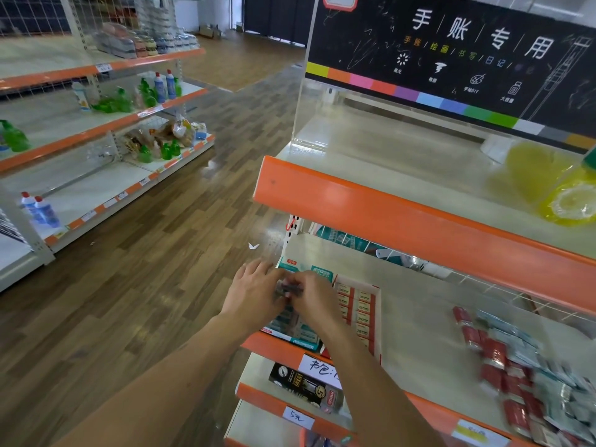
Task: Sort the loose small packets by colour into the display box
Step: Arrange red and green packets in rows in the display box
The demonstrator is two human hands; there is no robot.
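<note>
left hand [254, 290], right hand [314, 293], pinching small packets [288, 289] (blurred) over display box [376, 312]

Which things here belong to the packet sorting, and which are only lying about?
Belong to the job:
left hand and right hand, holding small packets together
display box
loose red and grey packets

Only lying about:
green bottles
black pen pack
yellow bag
</note>
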